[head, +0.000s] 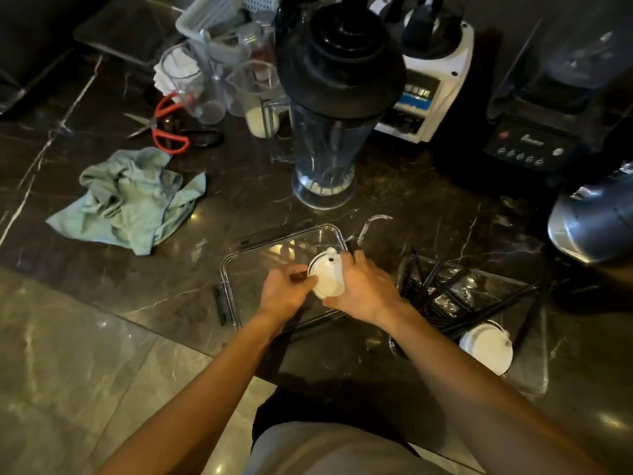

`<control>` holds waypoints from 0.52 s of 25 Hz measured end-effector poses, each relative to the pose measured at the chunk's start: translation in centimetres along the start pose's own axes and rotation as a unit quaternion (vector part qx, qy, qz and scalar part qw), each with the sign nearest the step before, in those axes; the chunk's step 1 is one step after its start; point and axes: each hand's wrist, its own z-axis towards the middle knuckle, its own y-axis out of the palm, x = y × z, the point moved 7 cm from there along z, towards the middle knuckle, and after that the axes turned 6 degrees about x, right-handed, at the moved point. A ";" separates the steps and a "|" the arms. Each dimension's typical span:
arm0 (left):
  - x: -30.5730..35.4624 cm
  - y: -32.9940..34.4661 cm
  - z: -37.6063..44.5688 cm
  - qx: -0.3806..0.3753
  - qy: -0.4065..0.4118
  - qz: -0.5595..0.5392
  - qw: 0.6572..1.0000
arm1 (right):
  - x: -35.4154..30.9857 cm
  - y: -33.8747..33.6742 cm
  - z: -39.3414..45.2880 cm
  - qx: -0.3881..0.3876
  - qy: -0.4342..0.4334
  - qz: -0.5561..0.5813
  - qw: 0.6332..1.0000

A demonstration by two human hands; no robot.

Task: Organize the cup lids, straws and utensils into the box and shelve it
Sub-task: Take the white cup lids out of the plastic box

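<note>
Stack of white cup lids (327, 276) held over the clear box (228, 269) at counter's near edge. Black straws (432, 293) lie in a clear tray (534, 337) to the right. Left hand (284, 293) pinches the stack's left edge; right hand (366, 289), fingers curled, grips its right side.

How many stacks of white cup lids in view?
2. One stack of white lids is held by both hands, left hand, right hand, over the clear box. The other stack lies right, by the black straws.
</note>
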 end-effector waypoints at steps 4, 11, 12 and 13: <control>-0.7 -0.2 0.6 0.003 0.007 0.042 0.999 | 0.3 0.5 0.7 0.020 -0.002 -0.016 1.000; 2.3 -1.4 -0.6 0.057 0.073 0.102 0.991 | 0.0 -1.8 -0.4 0.012 -0.002 0.008 1.000; 3.7 -1.1 -0.9 0.058 0.095 0.091 0.990 | 0.6 -3.5 -1.0 0.048 -0.005 0.020 0.999; 5.2 -0.3 -1.4 0.048 0.111 0.069 0.990 | 1.6 -5.4 -2.0 0.099 -0.006 0.031 0.995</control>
